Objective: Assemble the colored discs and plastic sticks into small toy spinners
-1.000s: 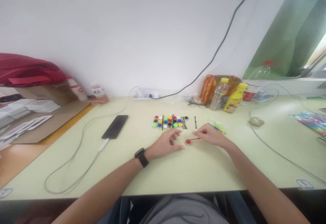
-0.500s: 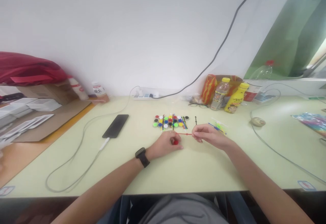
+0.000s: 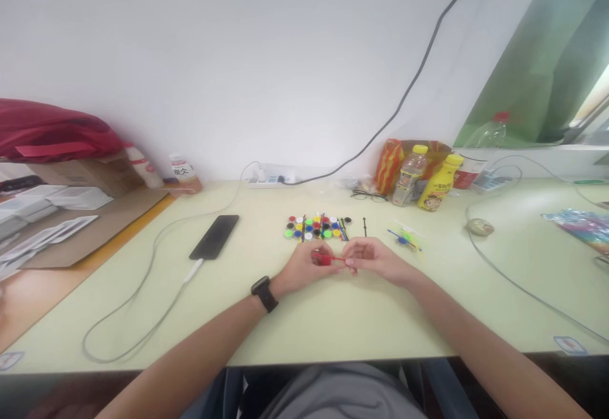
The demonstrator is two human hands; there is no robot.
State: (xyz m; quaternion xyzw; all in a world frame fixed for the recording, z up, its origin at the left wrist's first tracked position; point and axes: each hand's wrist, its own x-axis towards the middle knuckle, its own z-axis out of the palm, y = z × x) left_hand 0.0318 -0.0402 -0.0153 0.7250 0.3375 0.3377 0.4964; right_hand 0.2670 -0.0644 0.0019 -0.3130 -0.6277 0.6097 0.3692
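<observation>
My left hand (image 3: pixel 307 266) is closed around a small red round piece (image 3: pixel 323 259), partly hidden by the fingers. Between the thumb and fingers of my right hand (image 3: pixel 373 260) is a thin red rod (image 3: pixel 338 258), its far end at the red round piece. Whether the two pieces are joined, I cannot tell. Just beyond my hands lie rows of coloured round pieces (image 3: pixel 309 236), with several thin rods among them. One black rod (image 3: pixel 365 226) lies apart, and a group of blue, yellow and green pieces (image 3: pixel 404 239) rests past my right hand.
A phone (image 3: pixel 214 237) on a charging cable (image 3: pixel 137 295) lies to the left. Two yellow-capped bottles (image 3: pixel 436 185), glasses (image 3: pixel 370 195) and a power strip (image 3: pixel 266 181) stand or lie along the wall. A beige mouse-like object (image 3: pixel 480 227) sits at the right.
My right hand has moved left with the red rod, bringing it to the red round piece. My left hand has turned slightly, and the red round piece shows more.
</observation>
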